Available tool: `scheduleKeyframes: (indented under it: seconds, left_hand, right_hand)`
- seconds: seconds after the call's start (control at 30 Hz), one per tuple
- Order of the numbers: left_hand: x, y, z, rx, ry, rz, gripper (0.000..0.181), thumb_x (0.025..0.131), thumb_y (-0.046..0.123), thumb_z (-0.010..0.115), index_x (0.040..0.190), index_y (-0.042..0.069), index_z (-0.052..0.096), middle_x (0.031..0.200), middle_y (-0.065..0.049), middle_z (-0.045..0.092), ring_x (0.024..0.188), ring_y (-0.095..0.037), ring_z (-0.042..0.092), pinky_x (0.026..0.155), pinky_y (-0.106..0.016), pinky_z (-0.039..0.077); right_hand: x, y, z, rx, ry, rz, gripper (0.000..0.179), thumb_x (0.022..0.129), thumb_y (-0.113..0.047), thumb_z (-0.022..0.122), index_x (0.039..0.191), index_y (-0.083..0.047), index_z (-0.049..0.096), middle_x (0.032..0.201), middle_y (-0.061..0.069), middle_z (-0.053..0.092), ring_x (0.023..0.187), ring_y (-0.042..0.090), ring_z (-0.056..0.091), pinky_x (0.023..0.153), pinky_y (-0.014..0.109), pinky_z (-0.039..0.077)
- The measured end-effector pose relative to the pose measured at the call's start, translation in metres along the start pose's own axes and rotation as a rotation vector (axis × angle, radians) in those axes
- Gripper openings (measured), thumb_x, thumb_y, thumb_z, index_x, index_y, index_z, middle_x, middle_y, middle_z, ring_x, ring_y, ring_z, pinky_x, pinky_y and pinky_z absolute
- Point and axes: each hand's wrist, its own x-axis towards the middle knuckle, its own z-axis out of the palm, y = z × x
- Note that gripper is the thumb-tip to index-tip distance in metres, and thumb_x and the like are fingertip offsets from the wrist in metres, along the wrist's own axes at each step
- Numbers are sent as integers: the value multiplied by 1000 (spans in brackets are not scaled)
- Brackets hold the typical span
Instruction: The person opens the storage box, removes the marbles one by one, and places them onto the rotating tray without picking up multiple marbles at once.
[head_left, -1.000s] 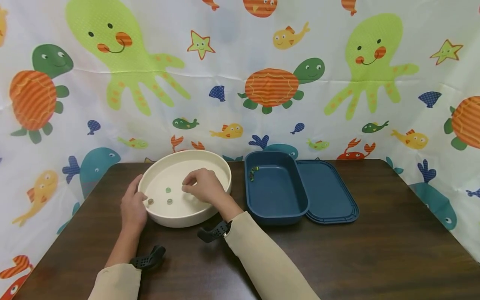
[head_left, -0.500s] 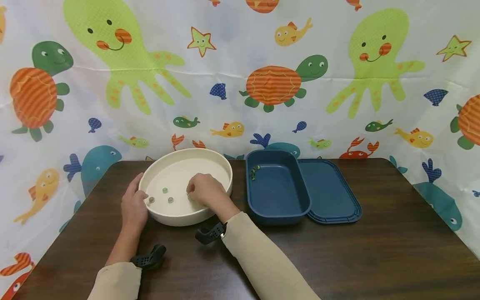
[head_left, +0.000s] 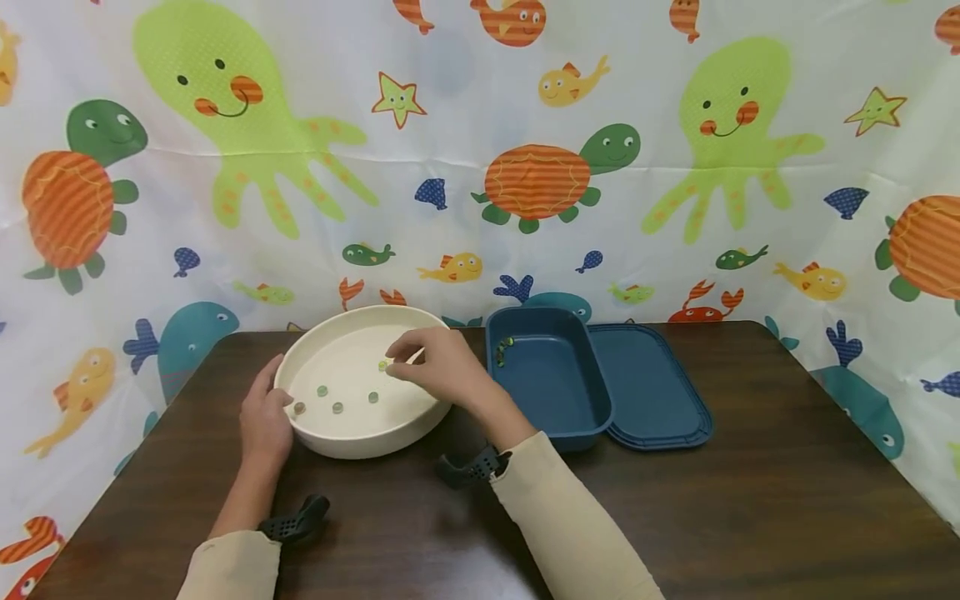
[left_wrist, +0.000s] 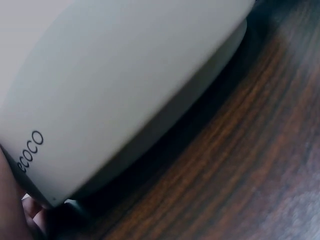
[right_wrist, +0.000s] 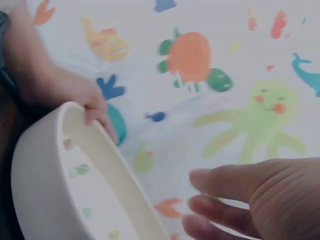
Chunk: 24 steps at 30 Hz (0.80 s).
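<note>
A round cream tray [head_left: 360,429] stands on the table at centre left in the head view. Several small round glass-like pieces lie in it, among them a pale green one [head_left: 322,391], a brownish one [head_left: 299,407] and a yellow-green one [head_left: 382,365]. My left hand [head_left: 266,417] holds the tray's left rim, thumb over the edge. The right hand [head_left: 438,367] hovers over the tray's right side, its fingertips close to the yellow-green piece. In the right wrist view, its thumb and fingers [right_wrist: 220,182] are apart, with nothing seen between them.
Right of the tray stands a deep blue rectangular box [head_left: 551,379], with several small green and yellow pieces [head_left: 502,352] at its back left. A flat blue lid [head_left: 656,387] lies beside the box, partly beneath it. A patterned curtain [head_left: 465,125] hangs behind the table.
My right hand has risen and moved right, away from the tray's middle. Two more pieces now show where it was, one yellow-green. The left hand still holds the rim.
</note>
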Motion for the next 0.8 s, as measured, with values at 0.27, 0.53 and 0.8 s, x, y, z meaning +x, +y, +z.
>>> scheduleKeyframes:
  seconds: [0.27, 0.53, 0.8]
  left_hand:
    - [-1, -2, -1, 2, 5, 15, 67, 96, 13, 24, 163, 20, 24, 169, -3, 25, 157, -32, 23, 126, -54, 21]
    - [2, 1, -2, 9, -12, -10, 68, 96, 13, 24, 163, 21, 20, 170, -3, 21, 157, -32, 21, 126, -55, 20]
    - [-3, 1, -1, 6, -10, -39, 69, 96, 15, 24, 164, 22, 19, 171, -2, 19, 158, -32, 19, 127, -55, 19]
  right_hand:
    - [-18, 27, -58, 118, 37, 127, 21, 93, -23, 71, 110, -11, 76, 101, 6, 74, 89, 26, 68, 72, 32, 60]
    - [-3, 84, -87, 150, -31, 180, 18, 95, -23, 70, 108, -12, 75, 104, 15, 74, 99, 36, 67, 79, 41, 61]
    - [9, 125, -77, 47, -20, 254, 22, 94, -25, 70, 108, -10, 77, 102, 11, 74, 87, 22, 68, 74, 31, 59]
